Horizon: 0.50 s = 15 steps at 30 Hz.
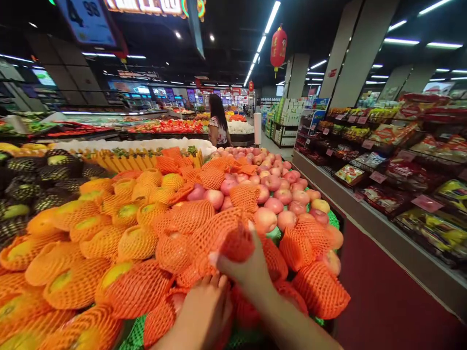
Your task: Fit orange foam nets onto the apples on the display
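My right hand (250, 267) is curled with thumb and fingers around an orange-red foam net sleeve (222, 233), whose mouth gapes toward me. Whether an apple sits inside that sleeve I cannot tell. Just below and to the left, my left hand (207, 301) has its fingers bent downward among the netted fruit; what they grip, if anything, is hidden. Around both hands lie apples in the same red nets, such as a netted apple (321, 289) to the right. Bare pink apples (273, 205) are heaped beyond my hands.
Yellow fruit in orange nets (136, 242) fills the left of the display, with dark-netted fruit (25, 187) farther left. A low yellow picket fence (146, 160) stands behind. Packaged goods on shelves (394, 165) line the right across a red floor strip (379, 287). Another person (218, 124) stands beyond.
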Tool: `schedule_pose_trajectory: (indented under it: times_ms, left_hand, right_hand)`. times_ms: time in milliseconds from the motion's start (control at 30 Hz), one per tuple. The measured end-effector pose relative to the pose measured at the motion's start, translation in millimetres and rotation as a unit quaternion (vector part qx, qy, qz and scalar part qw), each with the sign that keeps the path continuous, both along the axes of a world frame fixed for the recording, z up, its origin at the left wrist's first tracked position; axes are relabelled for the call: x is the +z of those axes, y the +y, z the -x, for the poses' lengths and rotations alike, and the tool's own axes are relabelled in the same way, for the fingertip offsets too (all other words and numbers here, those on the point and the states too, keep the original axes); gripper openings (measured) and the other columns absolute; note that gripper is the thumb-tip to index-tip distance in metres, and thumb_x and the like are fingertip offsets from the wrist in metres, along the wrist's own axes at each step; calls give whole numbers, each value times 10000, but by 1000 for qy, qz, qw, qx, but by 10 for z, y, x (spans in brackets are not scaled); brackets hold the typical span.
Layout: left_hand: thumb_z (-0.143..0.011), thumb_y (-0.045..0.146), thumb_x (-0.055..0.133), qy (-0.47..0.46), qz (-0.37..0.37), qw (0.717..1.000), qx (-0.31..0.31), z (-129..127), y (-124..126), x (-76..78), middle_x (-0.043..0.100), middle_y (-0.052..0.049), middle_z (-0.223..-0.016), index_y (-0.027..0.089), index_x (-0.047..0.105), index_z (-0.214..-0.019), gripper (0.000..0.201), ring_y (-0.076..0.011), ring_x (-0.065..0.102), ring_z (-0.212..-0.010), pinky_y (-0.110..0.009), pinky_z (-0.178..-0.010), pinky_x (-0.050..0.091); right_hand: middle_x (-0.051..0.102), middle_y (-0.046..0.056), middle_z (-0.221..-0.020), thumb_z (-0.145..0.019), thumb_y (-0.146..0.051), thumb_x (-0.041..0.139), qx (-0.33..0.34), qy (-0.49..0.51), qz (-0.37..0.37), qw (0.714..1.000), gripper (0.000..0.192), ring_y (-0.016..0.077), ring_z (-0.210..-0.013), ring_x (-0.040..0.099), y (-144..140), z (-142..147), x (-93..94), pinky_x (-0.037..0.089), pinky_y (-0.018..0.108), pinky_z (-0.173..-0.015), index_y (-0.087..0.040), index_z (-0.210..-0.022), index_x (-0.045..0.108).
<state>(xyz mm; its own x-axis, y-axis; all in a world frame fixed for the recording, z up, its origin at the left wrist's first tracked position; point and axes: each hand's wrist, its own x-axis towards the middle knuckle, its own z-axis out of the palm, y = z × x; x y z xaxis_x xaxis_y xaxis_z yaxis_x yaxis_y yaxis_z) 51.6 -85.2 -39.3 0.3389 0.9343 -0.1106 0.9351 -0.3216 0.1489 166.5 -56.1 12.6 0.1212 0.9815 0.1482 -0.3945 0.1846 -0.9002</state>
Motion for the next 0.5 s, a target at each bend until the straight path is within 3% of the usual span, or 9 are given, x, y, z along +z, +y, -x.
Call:
schedule_pose_trajectory:
  times_ms: [100,167,233,333,400,500]
  left_hand:
    - [-911,228,376,-21,30,999,-9,10,22,64,757,-128,-915,239,706,-898,330,-306,728,-870,-431,-801,551]
    - [-922,232,341,-21,12,1000,15,16,-13,136,750,-141,-916,202,695,-902,356,-302,727,-872,-435,-813,552]
    - [-930,237,321,-19,-10,999,45,15,-66,183,746,-147,-928,179,685,-918,369,-299,728,-884,-429,-814,554]
    - [-944,263,318,-44,-42,995,85,15,-138,212,752,-121,-945,200,670,-895,361,-283,732,-917,-388,-792,552]
    - [-951,251,306,-50,-67,991,107,12,-177,231,749,-99,-906,215,654,-845,365,-266,732,-858,-362,-765,540]
    - [-969,265,312,-3,-107,985,133,-53,-234,311,725,-119,-852,195,650,-842,368,-294,701,-851,-384,-773,518]
  right_hand:
    - [659,60,-1306,-463,-301,907,-46,2,-23,999,957,324,-1220,620,-132,-128,161,512,494,-1088,-302,-1344,535]
    - [684,50,-1266,-574,-414,859,-35,54,-11,998,846,312,-1180,647,-230,-358,396,534,490,-1057,-324,-1351,535]
    - [725,41,-1183,-672,-563,751,-12,114,20,993,695,319,-1138,672,-308,-714,680,551,500,-1021,-327,-1304,581]
    - [760,56,-1070,-617,-676,696,-3,154,76,985,730,361,-1102,688,-375,-1450,1013,564,534,-976,-305,-1243,641]
    - [770,63,-1007,-567,-615,751,-48,144,139,979,716,353,-1049,704,-426,-2006,1064,569,525,-959,-278,-1194,669]
    - [770,71,-1045,-564,-496,819,-111,83,247,959,599,323,-1064,705,-619,-2803,864,553,486,-993,-237,-1090,699]
